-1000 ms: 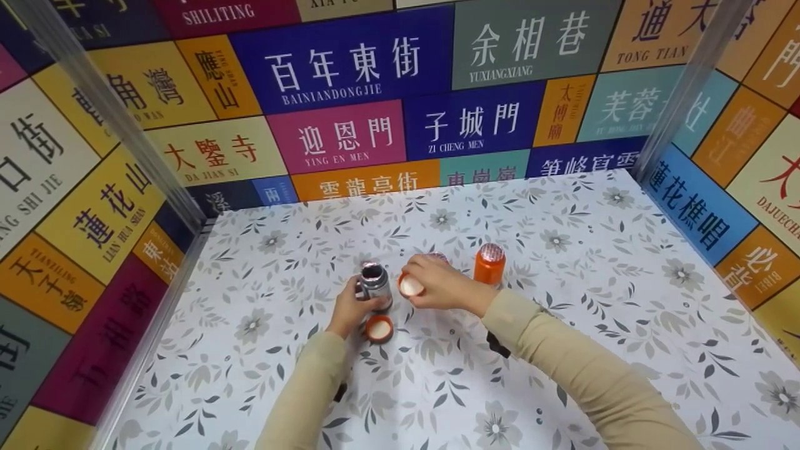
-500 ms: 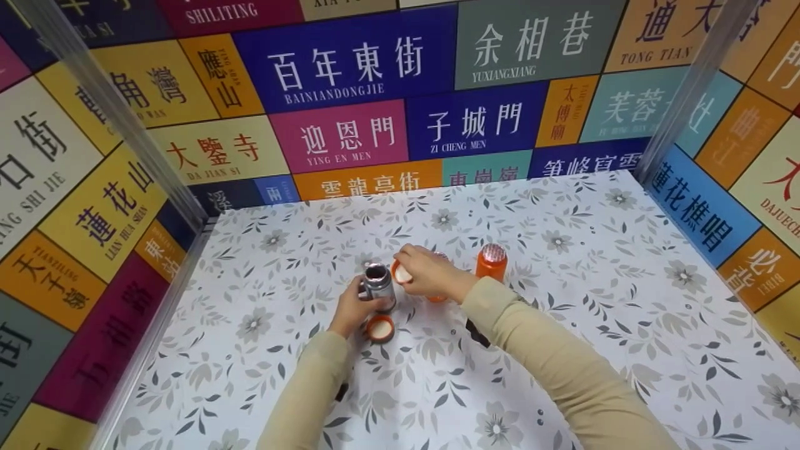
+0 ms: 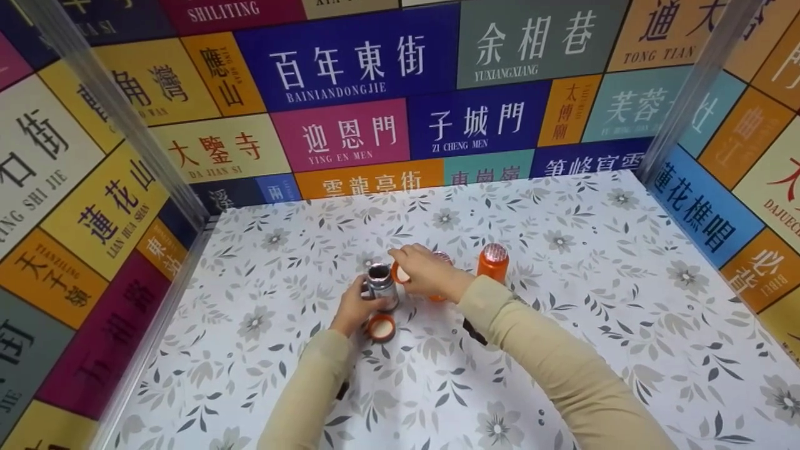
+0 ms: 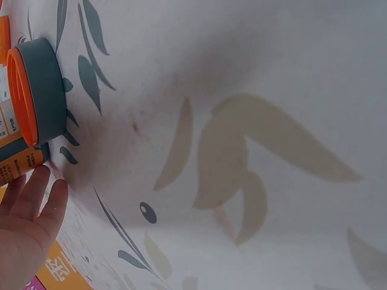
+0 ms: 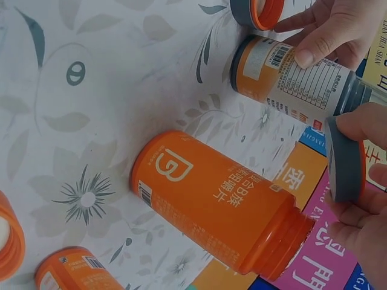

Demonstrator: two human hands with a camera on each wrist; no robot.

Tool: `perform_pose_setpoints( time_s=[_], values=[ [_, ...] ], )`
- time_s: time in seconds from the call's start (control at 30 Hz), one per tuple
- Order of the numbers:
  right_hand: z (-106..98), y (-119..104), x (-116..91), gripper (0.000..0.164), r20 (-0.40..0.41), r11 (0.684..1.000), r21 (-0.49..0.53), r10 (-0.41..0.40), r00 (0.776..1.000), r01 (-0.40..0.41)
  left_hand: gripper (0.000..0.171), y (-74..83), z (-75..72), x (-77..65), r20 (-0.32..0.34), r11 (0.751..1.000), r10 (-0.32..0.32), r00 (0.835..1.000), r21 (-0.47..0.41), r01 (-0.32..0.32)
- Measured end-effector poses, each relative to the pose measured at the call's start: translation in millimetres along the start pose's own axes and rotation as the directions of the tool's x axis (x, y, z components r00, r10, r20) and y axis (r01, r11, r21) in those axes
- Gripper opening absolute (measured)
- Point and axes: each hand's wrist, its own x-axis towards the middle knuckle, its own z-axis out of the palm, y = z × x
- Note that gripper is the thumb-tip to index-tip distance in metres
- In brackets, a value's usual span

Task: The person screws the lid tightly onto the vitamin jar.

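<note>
**Keep steady below, careful above**

Find the dark bottle (image 3: 383, 289), upright and uncapped, near the middle of the bench (image 3: 656, 350), well apart from its far edge. Keep it steady with the left grip (image 3: 354, 309), now grasping it round the wall. Mind the held cap (image 5: 346, 163), pinched by the right grip (image 3: 428, 270) just beside the mouth, open side visible from above. For closing, probably best to turn this side down first, set level, then twist gently. Before that, compare with the loose cap (image 3: 381, 327), lying toward the near edge. Avoid knocking the orange bottle (image 5: 211, 199), partly hidden behind the right grip.
</note>
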Motion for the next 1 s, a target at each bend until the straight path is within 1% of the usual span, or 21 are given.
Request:
perform_pose_setpoints(
  time_s=[0.1,0.23,0.37,0.47,0.5,0.57,0.63,0.67,0.8,0.87,0.93,1.0],
  values=[
    [-0.8,-0.1,-1.2,0.066,0.018,1.0,-0.027,0.006,1.0,-0.006,0.07,0.0,0.3,0.5,0.015,1.0,-0.025,1.0,-0.01,0.025],
    [-1.9,-1.7,-1.3,0.069,0.041,0.998,-0.065,-0.006,0.999,0.008,0.07,-0.8,0.4,-0.3,0.019,1.0,-0.022,1.0,-0.015,0.022],
    [-2.9,-3.4,-0.4,0.071,0.026,0.992,-0.116,-0.035,0.999,0.038,0.067,-1.3,0.0,-1.9,0.009,0.999,0.034,0.999,0.006,-0.034],
    [-3.7,-3.9,0.3,0.074,0.021,0.99,-0.136,-0.036,0.999,0.038,0.066,-1.3,-0.5,-2.4,0.001,0.998,0.052,0.999,0.018,-0.052],
    [-4.0,-4.1,0.6,0.075,0.027,0.992,-0.121,-0.025,0.999,0.028,0.067,-1.4,-0.7,-2.2,0.003,0.998,0.053,0.999,0.02,-0.053],
    [-4.9,-4.6,1.4,0.076,0.049,0.997,-0.078,0.002,0.999,0.002,0.067,-0.7,-0.6,-2.1,0.007,0.999,0.035,0.999,0.013,-0.035],
    [-5.3,-5.0,2.4,0.078,0.07,0.999,-0.02,0.036,0.997,-0.034,0.068,0.0,-0.5,-1.7,0.01,1.0,0.014,1.0,0.011,-0.014],
    [-5.3,-5.0,2.9,0.078,0.073,0.999,0.009,0.047,0.996,-0.047,0.068,0.1,-0.5,-1.6,0.009,1.0,0.015,1.0,0.013,-0.015],
    [-4.5,-4.4,3.6,0.078,0.048,0.991,0.104,0.074,0.996,-0.078,0.068,0.4,-0.9,-1.7,0.007,0.999,0.031,0.999,0.014,-0.031],
    [-4.3,-4.3,3.4,0.077,0.026,0.989,0.128,0.07,0.997,-0.073,0.068,0.2,-1.1,-1.8,0.005,0.999,0.043,0.999,0.012,-0.043],
    [-4.2,-4.7,3.0,0.075,0.013,0.986,0.149,0.071,0.997,-0.072,0.068,0.1,-1.2,-1.6,0.006,0.999,0.039,0.999,0.01,-0.039],
    [-3.9,-5.3,2.8,0.074,-0.004,0.981,0.179,0.074,0.997,-0.072,0.067,-0.7,-1.2,-1.5,0.002,0.998,0.056,0.998,0.014,-0.056]
  ],
)
